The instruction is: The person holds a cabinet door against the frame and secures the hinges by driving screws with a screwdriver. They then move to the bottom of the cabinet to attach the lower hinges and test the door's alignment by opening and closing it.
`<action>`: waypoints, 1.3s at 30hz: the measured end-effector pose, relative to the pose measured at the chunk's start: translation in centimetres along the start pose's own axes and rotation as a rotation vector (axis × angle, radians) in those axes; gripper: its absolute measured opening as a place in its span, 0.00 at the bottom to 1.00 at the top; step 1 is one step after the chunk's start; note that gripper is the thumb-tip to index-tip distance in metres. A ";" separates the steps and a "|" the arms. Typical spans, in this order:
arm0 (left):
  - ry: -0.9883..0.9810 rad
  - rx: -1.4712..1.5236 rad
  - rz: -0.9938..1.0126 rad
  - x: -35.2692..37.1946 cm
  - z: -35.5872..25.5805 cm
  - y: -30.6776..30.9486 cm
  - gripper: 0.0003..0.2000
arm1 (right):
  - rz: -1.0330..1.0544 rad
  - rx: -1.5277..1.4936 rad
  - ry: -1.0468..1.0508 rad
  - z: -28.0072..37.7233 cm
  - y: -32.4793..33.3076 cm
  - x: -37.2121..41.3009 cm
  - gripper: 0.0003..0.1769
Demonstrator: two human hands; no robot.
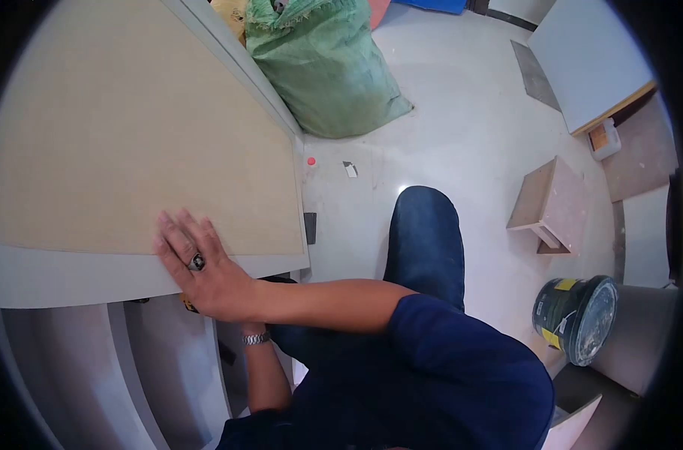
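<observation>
My right hand (206, 274), wearing a dark-stoned ring, lies flat with its fingers stretched over the front edge of a beige panel (146, 150) with a pale grey border. My left hand (253, 328), with a metal-band watch at the wrist, is beneath the right forearm. Its fingers are hidden, so what it holds cannot be seen. A small yellow and black piece of something (189, 302) shows under the panel's edge by the right palm. Below the edge, grey compartments (56, 367) with dividers open toward me.
A stuffed green woven sack (334, 75) stands beyond the panel. A small wooden stool (555, 206), a dark bucket (574, 319) and a white jug (603, 140) are on the right. A red cap-like thing (311, 161) and a scrap (350, 169) lie on the floor.
</observation>
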State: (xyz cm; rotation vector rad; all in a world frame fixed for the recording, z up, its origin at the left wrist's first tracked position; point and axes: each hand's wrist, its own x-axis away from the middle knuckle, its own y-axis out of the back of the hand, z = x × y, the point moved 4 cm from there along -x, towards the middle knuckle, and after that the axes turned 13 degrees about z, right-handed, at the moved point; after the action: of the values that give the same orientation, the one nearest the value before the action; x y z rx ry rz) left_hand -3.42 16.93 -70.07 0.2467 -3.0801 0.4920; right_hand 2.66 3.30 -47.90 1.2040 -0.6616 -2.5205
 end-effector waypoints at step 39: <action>-0.216 -1.703 0.377 -1.5 -9.2 -12.2 0.24 | 0.079 -0.334 0.055 -6.1 14.6 6.0 0.47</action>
State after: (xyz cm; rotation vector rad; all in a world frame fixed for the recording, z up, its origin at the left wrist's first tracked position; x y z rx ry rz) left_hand -0.12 8.58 -57.57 -0.3322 -2.4745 -2.0868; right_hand 4.41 -13.59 -47.82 1.0982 -0.2535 -2.4001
